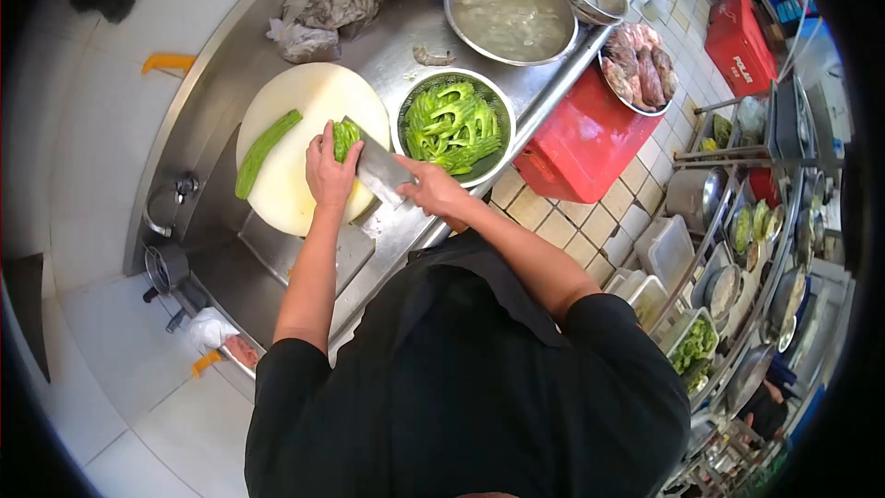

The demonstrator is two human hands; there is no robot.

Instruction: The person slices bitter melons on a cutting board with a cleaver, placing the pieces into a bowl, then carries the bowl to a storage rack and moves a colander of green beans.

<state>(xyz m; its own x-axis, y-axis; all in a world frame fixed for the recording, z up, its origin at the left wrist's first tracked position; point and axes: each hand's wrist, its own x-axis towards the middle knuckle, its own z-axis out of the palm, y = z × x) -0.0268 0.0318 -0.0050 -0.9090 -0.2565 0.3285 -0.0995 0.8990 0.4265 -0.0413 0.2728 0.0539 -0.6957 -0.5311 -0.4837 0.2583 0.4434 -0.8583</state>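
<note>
A half of bitter melon (345,138), partly hidden by my fingers, lies on the round white cutting board (304,97). My left hand (331,169) holds it down with the fingers closed about it. In my right hand (431,192) is a cleaver (376,166), its broad blade against the melon's right side. Another long piece of bitter melon (266,153) rests whole at the board's left. Beside the board on the right stands a colander (506,104) heaped with green bitter melon slices (452,125).
The board spans a steel sink (212,208). Behind are a bowl of cloudy water (512,14), a plastic bag (336,5) and a loose shrimp (433,57). To the right, a plate of raw meat (641,70) tops a red box (581,143). Loaded shelves (728,291) stand farther right.
</note>
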